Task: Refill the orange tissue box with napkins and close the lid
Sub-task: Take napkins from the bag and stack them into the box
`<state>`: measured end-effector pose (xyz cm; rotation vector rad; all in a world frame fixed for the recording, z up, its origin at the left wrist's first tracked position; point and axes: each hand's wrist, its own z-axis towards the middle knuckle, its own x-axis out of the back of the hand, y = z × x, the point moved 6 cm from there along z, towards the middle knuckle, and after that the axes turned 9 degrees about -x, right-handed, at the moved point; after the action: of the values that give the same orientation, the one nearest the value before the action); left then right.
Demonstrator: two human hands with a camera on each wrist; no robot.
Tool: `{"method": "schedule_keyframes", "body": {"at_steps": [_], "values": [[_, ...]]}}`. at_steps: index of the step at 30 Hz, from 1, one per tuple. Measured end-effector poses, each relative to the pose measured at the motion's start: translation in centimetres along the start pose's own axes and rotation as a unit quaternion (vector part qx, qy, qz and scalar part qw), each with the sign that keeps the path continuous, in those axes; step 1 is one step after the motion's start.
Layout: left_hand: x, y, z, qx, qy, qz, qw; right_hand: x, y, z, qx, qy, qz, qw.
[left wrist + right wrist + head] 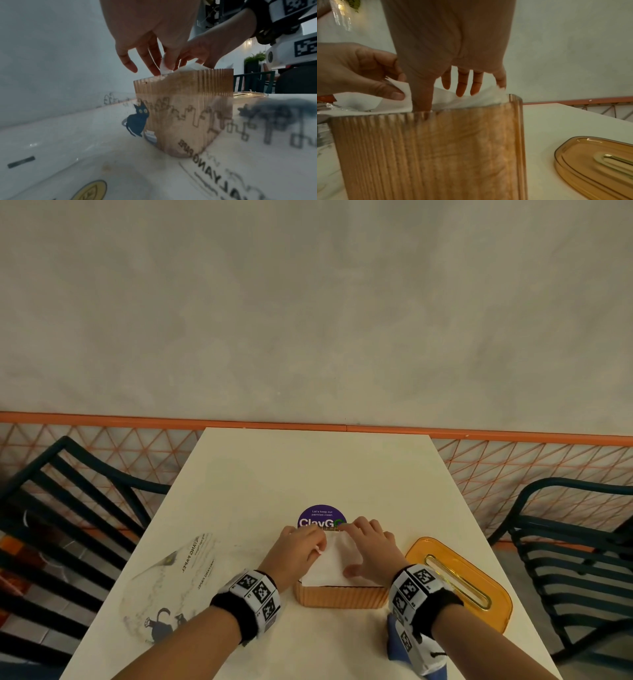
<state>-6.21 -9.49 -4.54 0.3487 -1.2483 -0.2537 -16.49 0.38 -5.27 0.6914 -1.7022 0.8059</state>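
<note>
Two hands: both sit on the napkins at the open top of the box.
Box: the orange ribbed box [340, 596] stands on the white table [308, 467], near its front edge, between the two wrists.
Napkins: a white stack [334, 563] fills the box up to its rim, its top sheet rising above the rim.
Left hand: the left hand [298, 546] pinches a corner of the top sheet between thumb and curled fingers.
Right hand: the right hand [371, 546] is released, fingers straight, fingertips pressing down on the stack.
Lid: the amber lid [459, 580] lies flat on the table just right of the box.
Wrapper: a clear printed wrapper [171, 583] lies left of the box.
Sticker: a purple round sticker [320, 515] is just behind the hands.
</note>
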Motion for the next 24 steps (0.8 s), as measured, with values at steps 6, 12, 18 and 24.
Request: {"method": "schedule_keyframes", "body": {"at_steps": [6,12,18,24], "values": [[0.4,-1.3,-0.2,0.126,0.027,-0.143,0.981,-0.7,-0.5,0.1,0.047,-0.024,0.012,0.999],[0.4,-2.5,-1.4,0.18,0.071,-0.117,0.974,-1.6,-0.2,-0.2,0.052,-0.037,0.009,0.998],[0.4,-2.9,-1.9,0.226,0.139,-0.116,0.957,-2.0,-0.2,0.1,0.048,-0.022,-0.009,0.999],[0.2,-2.8,-2.0,0.261,0.165,-0.115,0.944,-1.9,0.3,0.6,0.011,-0.034,-0.004,0.999]]}}
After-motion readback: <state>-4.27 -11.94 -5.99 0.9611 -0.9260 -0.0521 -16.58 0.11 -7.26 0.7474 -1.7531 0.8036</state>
